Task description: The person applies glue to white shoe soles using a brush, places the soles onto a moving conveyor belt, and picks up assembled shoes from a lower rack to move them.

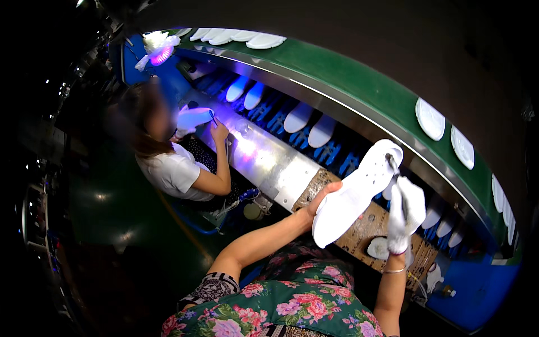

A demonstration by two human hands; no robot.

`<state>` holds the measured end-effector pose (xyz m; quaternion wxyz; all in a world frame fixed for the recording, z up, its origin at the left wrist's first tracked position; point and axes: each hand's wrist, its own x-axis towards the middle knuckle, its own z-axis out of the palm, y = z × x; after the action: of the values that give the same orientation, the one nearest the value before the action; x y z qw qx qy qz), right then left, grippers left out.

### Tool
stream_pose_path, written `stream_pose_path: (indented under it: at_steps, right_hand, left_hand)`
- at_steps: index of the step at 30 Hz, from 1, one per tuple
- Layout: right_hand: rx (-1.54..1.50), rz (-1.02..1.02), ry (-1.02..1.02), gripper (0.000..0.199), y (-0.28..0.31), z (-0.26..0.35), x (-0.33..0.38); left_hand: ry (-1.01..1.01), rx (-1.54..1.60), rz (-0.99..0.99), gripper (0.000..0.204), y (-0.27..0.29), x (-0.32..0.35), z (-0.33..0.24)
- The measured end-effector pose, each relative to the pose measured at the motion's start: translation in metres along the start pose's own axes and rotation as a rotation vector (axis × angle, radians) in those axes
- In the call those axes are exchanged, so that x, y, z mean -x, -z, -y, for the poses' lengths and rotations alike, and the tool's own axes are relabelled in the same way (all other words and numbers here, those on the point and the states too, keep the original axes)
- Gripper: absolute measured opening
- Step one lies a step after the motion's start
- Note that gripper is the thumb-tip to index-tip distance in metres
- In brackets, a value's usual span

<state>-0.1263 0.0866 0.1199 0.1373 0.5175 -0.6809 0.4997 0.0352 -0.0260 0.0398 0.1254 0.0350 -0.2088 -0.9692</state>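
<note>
A white shoe sole [351,199] is held up at a slant in front of me, broad side toward me, with small dark marks near its upper part. My left hand [323,201], bare, is closed on its left edge, the thumb lying along the side. My right hand [405,212] wears a white glove and pinches a slim dark brush [392,164]. The brush tip meets the sole's upper end, inside the rim; its bristles are too small to make out. Below the right hand, a round white-rimmed dish [378,247] rests on the brown bench covering.
Beyond the bench [275,174], a conveyor carries several soles [298,117] on blue racks. More white soles [430,119] lie on the green upper belt [359,84]. At left a seated co-worker [179,168] handles another sole under violet light. A blue machine panel [477,295] stands at right.
</note>
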Motion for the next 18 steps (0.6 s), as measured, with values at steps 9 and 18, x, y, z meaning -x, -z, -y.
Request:
stream_pose_path:
  at_steps: [9,18]
  right_hand:
    - [-1.022,0.234,-0.668,0.014,0.014,0.024,0.041]
    - [-1.034,-0.183,-1.029,0.021,0.017,-0.004,0.076]
  left_hand:
    - [-0.143,-0.064,-0.008,0.096,0.033,0.041,-0.029]
    - [-0.179,0.086,0.638,0.089,-0.028,-0.053,-0.158]
